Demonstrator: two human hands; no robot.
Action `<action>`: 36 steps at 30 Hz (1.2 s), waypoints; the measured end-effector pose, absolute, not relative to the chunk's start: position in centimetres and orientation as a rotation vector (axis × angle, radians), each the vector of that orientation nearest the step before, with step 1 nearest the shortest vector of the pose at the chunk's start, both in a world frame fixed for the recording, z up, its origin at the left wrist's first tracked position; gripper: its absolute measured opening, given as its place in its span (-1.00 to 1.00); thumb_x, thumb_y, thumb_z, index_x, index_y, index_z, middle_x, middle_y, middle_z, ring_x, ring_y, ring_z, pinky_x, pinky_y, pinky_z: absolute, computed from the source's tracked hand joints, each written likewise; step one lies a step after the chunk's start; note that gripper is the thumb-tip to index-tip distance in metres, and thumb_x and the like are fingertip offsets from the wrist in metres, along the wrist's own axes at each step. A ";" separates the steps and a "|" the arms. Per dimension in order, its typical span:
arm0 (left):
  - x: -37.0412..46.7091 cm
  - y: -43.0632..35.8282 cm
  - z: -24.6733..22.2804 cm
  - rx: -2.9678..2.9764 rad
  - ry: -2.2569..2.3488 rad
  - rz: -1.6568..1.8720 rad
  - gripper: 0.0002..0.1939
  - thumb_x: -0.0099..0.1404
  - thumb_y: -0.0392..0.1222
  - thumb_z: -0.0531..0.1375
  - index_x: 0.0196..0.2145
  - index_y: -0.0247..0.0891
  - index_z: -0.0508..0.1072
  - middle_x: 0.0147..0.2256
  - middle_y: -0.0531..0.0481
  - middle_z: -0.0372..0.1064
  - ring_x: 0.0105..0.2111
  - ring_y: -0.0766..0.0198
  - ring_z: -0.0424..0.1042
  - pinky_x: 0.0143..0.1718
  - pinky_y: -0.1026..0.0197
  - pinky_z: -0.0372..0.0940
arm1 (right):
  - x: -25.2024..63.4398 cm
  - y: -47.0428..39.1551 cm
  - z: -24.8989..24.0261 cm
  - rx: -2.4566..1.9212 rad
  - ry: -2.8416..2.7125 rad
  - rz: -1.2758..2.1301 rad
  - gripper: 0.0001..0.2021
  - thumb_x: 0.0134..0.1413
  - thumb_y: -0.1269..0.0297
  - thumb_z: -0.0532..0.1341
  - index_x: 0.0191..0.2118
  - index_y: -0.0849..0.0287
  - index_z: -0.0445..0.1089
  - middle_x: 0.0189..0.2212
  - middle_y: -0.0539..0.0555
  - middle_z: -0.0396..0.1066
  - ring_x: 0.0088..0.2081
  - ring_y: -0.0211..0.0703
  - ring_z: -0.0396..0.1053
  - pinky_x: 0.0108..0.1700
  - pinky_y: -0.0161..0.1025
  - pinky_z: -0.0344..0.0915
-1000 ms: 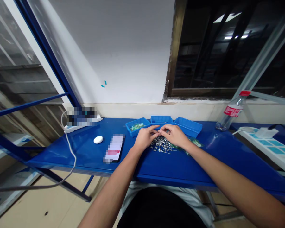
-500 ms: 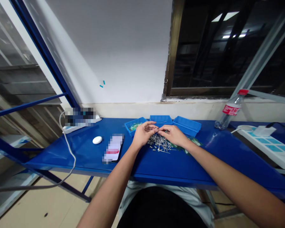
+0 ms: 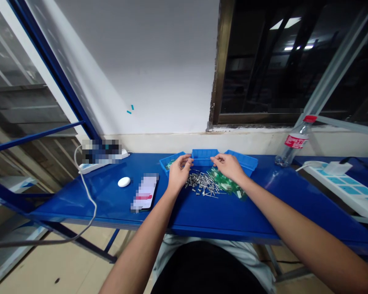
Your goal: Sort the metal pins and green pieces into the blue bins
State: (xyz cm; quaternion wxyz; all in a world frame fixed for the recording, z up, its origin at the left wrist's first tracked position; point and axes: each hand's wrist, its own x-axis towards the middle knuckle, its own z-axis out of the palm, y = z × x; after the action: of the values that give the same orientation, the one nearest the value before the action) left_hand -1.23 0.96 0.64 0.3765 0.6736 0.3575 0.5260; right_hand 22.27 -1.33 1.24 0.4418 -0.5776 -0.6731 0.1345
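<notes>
A pile of silver metal pieces (image 3: 204,182), long thin pins and short stubby ones resembling rivets, lies on the blue table. Above its left side my left hand (image 3: 180,169) has thumb and fingertips drawn together; anything between them is too small to make out. My right hand (image 3: 228,166) pinches with thumb and forefinger over the pile's far right side. What it grips is also too small to name. The hands are apart, before the middle blue bin (image 3: 205,154). Green plastic packets (image 3: 230,184), some with white patches, lie under my right wrist.
A left blue bin (image 3: 164,162) holds green pieces; a right blue bin (image 3: 248,161) stands beyond my right hand. Leftward lie a phone (image 3: 145,194) and a white oval case (image 3: 124,182). A bottle (image 3: 296,141) and a power strip (image 3: 349,183) are at the right.
My hands, close together over the pile before, have separated: the left moved left, the right a little right and up. More of the pile and the green packets now shows.
</notes>
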 end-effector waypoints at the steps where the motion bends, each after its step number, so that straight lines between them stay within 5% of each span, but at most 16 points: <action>1: -1.3 0.9 0.6 1.724 0.917 1.352 -0.66 0.41 -0.07 0.19 0.04 -0.28 0.47 -0.11 -0.18 0.57 -0.17 0.15 0.60 -0.26 0.23 0.46 | 22.2 -1.6 1.3 -1.410 -1.751 0.273 -0.77 0.24 0.11 0.24 -0.31 0.12 0.55 -0.40 0.06 0.59 -0.39 -0.11 0.51 -0.29 -0.20 0.40; 10: -1.3 0.6 0.9 1.773 0.931 1.371 -0.73 0.41 -0.16 0.16 0.01 -0.26 0.50 -0.16 -0.15 0.59 -0.21 0.15 0.60 -0.10 0.13 0.47 | 19.0 -3.5 1.1 -0.948 -2.345 0.112 -0.80 0.29 0.34 0.23 -0.04 0.05 0.55 -0.09 0.07 0.58 0.02 0.00 0.41 0.11 -0.04 0.34; 27: -1.2 0.1 1.3 1.852 0.956 1.350 -0.72 0.40 -0.15 0.17 0.00 -0.27 0.52 -0.21 -0.13 0.60 -0.20 0.14 0.61 -0.07 0.13 0.47 | 16.8 -3.4 0.6 -1.146 -2.230 0.023 -0.85 0.11 0.50 0.28 -0.30 0.11 0.54 -0.32 0.07 0.56 -0.17 -0.03 0.43 -0.07 -0.12 0.36; 36: -1.0 -0.4 1.5 2.034 0.990 1.131 -0.73 0.38 -0.08 0.20 -0.13 -0.25 0.63 -0.25 -0.08 0.64 -0.27 0.12 0.62 -0.17 0.14 0.48 | 17.8 -3.3 0.8 -0.957 -1.494 0.634 -0.82 0.10 0.23 0.37 -0.19 0.11 0.44 -0.24 0.09 0.57 -0.19 -0.08 0.55 -0.10 -0.13 0.49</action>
State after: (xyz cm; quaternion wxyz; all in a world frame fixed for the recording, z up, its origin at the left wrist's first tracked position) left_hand -1.04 -0.44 1.49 0.3013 0.7669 0.3734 0.4263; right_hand 17.79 -3.26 0.80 0.5883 -0.4107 -0.6413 0.2721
